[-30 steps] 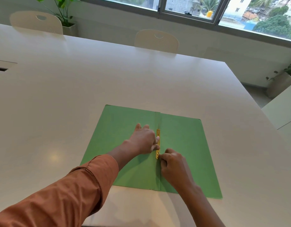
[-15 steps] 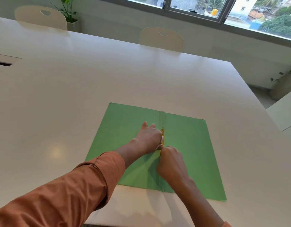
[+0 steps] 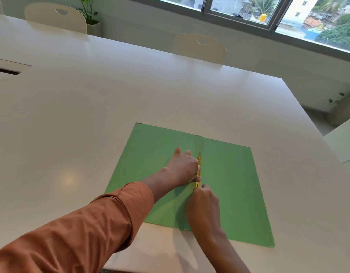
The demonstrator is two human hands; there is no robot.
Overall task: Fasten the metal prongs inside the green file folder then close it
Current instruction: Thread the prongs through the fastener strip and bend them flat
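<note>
The green file folder (image 3: 233,186) lies open and flat on the white table (image 3: 130,99). A gold metal prong fastener (image 3: 198,161) runs along its centre fold. My left hand (image 3: 183,167) presses on the fastener from the left, with the fingers spread over the left flap. My right hand (image 3: 204,201) is at the near end of the fastener, its fingertips pinched on the metal strip. The middle and lower part of the fastener is hidden by both hands.
Two white chairs (image 3: 199,47) stand at the table's far edge. A slot (image 3: 4,70) is cut into the table at the far left. A second table (image 3: 343,140) sits at the right. Potted plants (image 3: 90,15) stand by the window wall.
The camera has shifted a little. My right hand moved up along the fold toward the left hand, then stayed at the fastener's near end. The folder has not moved.
</note>
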